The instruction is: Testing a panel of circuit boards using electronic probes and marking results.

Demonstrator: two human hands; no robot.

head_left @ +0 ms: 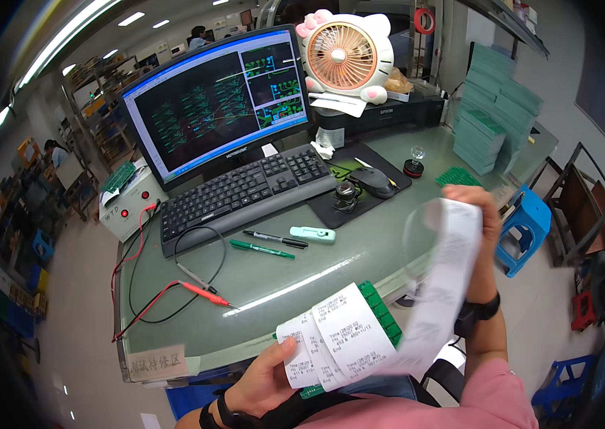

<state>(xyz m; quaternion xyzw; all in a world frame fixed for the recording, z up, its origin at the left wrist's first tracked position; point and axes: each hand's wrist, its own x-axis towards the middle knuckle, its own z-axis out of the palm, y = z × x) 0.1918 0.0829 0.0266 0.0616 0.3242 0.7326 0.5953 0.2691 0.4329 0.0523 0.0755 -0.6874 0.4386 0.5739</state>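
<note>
My left hand (pixel 263 375) grips a green circuit board panel (pixel 380 312) close to my body, its thumb pressing on a white printed paper strip (pixel 352 334) laid over the board in several overlapping layers. Only the board's right edge and small bits of its other edges show beneath the paper. From there the strip runs up to the right, where my right hand (pixel 487 214) holds its raised, looped end above the table's right edge. That upper length is slightly blurred. Most of my right hand's fingers are behind the paper.
A red test probe (pixel 199 289) with cables, two pens (pixel 262 249) and a mint-green cutter (pixel 312 234) lie on the table. Behind are a keyboard (pixel 245 187), a mouse (pixel 372 181), a monitor (pixel 209 100) and a fan (pixel 342 57). Stacked pale-green boards (pixel 485 136) stand at right, near a blue stool (pixel 524 229).
</note>
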